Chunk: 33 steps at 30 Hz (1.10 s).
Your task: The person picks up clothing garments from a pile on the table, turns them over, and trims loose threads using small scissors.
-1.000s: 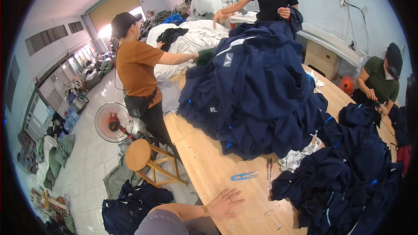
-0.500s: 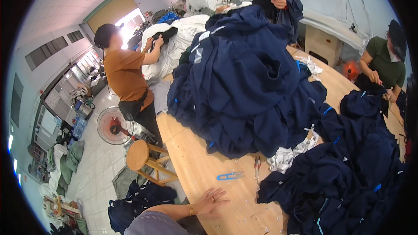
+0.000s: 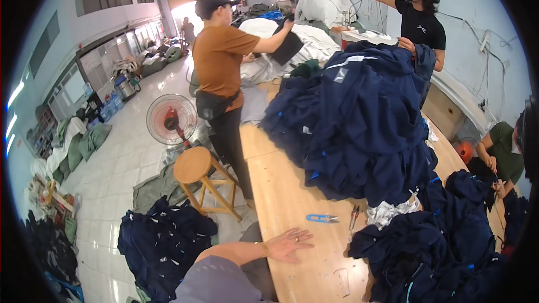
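My left hand [image 3: 289, 244] lies palm down on the wooden table [image 3: 269, 191], fingers spread, a ring on one finger. It holds nothing. A little beyond its fingertips lies a pair of blue thread snips [image 3: 321, 219]. To the right of these is a slim tool with dark and red parts [image 3: 354, 217], its kind unclear. Navy garments [image 3: 415, 252] spread over the right side of the table, and a tall heap of navy garments [image 3: 359, 129] rises behind the snips. Crumpled white strips [image 3: 391, 213] lie between the two. My right hand is out of view.
A wooden stool [image 3: 192, 165] and a standing fan [image 3: 172, 119] are left of the table. More navy garments [image 3: 165, 247] lie on the floor. Co-workers in brown [image 3: 220, 62], black [image 3: 418, 28] and green [image 3: 501, 148] tops handle cloth around the table.
My view has swung left and up, shifting the scene rightward and down. The co-worker in brown has lifted a dark cloth higher. My left hand stays flat on the table.
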{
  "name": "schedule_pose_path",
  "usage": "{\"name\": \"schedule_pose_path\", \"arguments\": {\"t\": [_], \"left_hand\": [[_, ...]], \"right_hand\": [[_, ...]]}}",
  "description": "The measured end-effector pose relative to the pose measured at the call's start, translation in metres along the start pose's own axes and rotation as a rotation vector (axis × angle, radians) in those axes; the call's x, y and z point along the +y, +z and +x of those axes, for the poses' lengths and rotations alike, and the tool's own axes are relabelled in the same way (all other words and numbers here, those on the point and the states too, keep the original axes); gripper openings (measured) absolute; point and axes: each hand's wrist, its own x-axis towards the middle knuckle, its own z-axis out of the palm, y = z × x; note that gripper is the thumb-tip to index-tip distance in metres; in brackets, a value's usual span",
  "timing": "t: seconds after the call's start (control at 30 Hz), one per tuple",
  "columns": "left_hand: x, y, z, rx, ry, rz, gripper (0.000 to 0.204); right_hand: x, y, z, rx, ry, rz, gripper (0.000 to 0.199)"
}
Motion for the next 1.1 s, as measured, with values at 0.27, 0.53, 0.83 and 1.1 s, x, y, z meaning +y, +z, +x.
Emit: {"name": "schedule_pose_path", "arguments": {"t": [0.27, 0.53, 0.83, 1.1], "left_hand": [[-0.001, 0.003, -0.003, 0.034, -0.012, 0.074, 0.068], [0.01, -0.004, 0.001, 0.028, -0.032, 0.186, 0.069], [0.015, -0.004, 0.001, 0.028, -0.039, 0.192, 0.07], [0.009, -0.007, 0.0, 0.022, -0.048, 0.191, 0.071]], "right_hand": [[0.007, 0.002, -0.082, -0.007, -0.132, 0.0, 0.049], [-0.027, 0.007, -0.111, -0.013, -0.215, 0.1, 0.047], [-0.029, -0.127, -0.103, -0.225, -0.112, 0.145, 0.049], [-0.007, -0.189, -0.082, -0.329, 0.034, 0.146, 0.05]]}}
